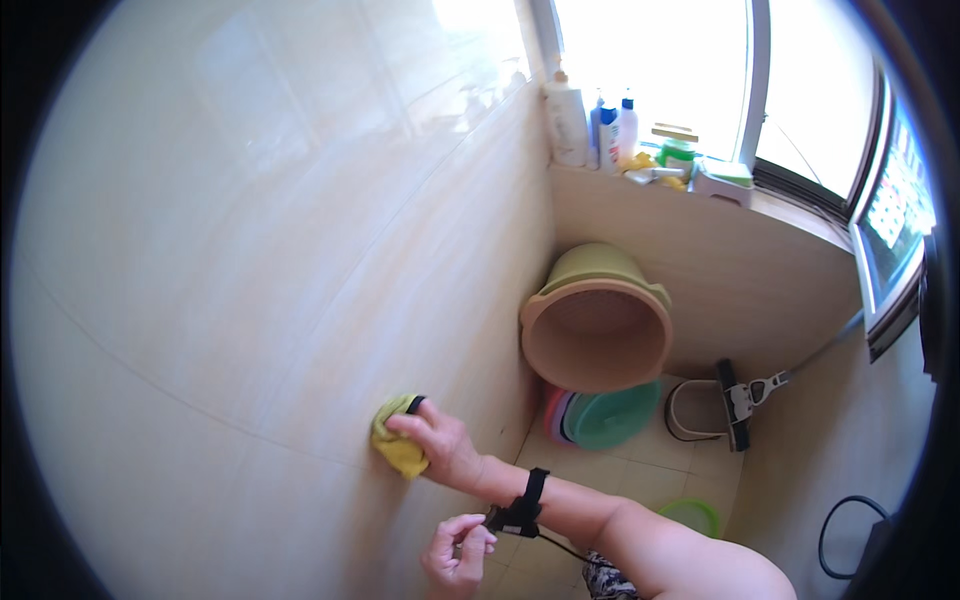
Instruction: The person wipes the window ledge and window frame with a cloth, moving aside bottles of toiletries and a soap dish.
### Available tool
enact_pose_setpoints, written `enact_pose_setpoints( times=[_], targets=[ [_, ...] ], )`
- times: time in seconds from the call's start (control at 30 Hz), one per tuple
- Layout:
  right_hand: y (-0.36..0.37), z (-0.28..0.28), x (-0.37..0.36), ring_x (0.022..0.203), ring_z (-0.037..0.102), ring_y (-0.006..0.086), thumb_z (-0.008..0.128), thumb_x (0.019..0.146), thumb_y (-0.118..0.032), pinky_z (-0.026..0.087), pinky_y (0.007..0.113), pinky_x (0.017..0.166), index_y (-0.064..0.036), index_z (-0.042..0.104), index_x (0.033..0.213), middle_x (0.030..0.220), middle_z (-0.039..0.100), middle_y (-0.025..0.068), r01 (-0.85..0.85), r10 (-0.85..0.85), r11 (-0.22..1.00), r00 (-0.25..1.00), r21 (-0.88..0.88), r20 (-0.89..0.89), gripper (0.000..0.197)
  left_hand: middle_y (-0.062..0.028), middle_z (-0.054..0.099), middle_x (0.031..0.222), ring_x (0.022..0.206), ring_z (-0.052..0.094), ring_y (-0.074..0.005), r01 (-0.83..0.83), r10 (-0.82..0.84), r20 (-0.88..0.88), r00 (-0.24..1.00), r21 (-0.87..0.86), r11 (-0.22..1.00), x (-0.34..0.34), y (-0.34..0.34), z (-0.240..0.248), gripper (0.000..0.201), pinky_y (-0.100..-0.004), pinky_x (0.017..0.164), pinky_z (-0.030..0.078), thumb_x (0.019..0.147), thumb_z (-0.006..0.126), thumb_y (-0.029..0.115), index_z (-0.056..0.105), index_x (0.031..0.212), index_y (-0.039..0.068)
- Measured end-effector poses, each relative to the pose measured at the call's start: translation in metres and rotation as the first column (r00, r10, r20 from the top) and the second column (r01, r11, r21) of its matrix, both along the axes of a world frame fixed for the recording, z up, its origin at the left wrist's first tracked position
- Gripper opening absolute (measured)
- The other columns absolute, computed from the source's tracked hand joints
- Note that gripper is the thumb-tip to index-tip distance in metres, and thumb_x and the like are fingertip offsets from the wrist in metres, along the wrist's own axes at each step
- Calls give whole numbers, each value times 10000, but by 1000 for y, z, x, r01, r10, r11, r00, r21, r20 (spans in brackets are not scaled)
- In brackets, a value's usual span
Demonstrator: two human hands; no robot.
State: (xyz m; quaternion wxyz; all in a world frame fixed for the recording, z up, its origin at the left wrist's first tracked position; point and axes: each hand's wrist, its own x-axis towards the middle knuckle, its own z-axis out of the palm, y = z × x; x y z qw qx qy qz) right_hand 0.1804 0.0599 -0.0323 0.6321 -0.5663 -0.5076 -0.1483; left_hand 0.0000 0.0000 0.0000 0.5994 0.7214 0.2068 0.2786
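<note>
A yellow-green cloth (400, 455) is pressed against the pale tiled wall (250, 330) under my right hand (448, 450). The fingers of that hand are bent over the cloth, and a black band shows at them. Around my right wrist sits a black strap (530, 500) with a small device and a cable. Lower down, my left hand (455, 560) is curled, thumb and fingers drawn together. Its fingertips are close to the end of the black device; whether they touch or hold anything is too small to make out.
Stacked tubs (600, 385) lean in the corner above a green basin (615, 415) and other basins. Bottles (566, 125) and a soap box (722, 185) line the window ledge. A mop (738, 405) rests by the right wall; a light green basin (692, 515) lies on the floor.
</note>
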Motion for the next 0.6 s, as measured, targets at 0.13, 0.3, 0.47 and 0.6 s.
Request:
enact_pose_setpoints(
  times=[0.13,0.3,0.47,0.6],
  targets=[
    [-44,-14,16,1041,584,406,721,785,-45,514,432,834,-107,515,1216,1120,561,193,103,-161,982,892,-155,-423,482,-9,647,756,643,563,-67,-124,124,-231,965,17,992,-46,-68,70,169,-227,596,481,963,575,54,630,1121,32],
    [16,10,103,1095,574,422,707,798,-103,491,440,919,-88,504,1267,1207,568,202,245,-304,952,794,-181,-527,511,-24,627,764,610,549,-78,-64,61,-86,994,-28,998,13,-23,55,152,-232,558,478,973,570,62,619,1114,31],
    [-18,38,-18,1056,577,387,688,752,11,507,393,882,-94,436,1328,1182,525,180,-219,151,971,871,-96,-468,637,-62,617,714,609,569,-116,-34,34,49,998,0,999,12,-10,48,208,-242,578,485,1001,587,193,595,1047,-10],
    [-58,24,-24,1064,571,317,642,818,-47,474,357,905,-106,485,1321,1167,547,127,-567,425,786,786,-249,-448,530,-72,647,740,616,581,-98,123,-122,138,983,3,992,28,-1,69,165,-219,589,494,999,584,139,622,1040,-17]
  ],
)
